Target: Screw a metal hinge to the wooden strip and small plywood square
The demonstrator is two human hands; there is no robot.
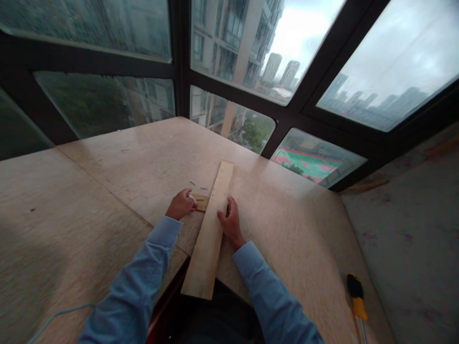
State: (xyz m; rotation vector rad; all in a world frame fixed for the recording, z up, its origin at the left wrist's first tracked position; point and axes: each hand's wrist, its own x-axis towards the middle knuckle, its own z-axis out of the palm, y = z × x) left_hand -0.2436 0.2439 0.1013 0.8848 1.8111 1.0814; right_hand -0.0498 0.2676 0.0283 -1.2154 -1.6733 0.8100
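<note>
A long, pale wooden board [208,243] lies slanted across the table, its near end jutting past the table edge. My right hand [231,222] grips its right side, thumb on the top face and fingers along the edge. Small dark holes show near the board's left edge. Against that edge sits a small, flat wooden piece [202,203] with a slot and holes. My left hand [181,204] is over its left end, fingers pinched on a small shiny piece [192,198] whose kind is too small to make out. The left fingertips are partly hidden.
Two small screw-like pieces [192,183] lie beyond my left hand. A yellow-and-black screwdriver [357,296] lies at the right by the wall [405,248]. A pale cable [59,313] crosses the lower left. Dark-framed windows [229,88] border the table's [294,239] far side.
</note>
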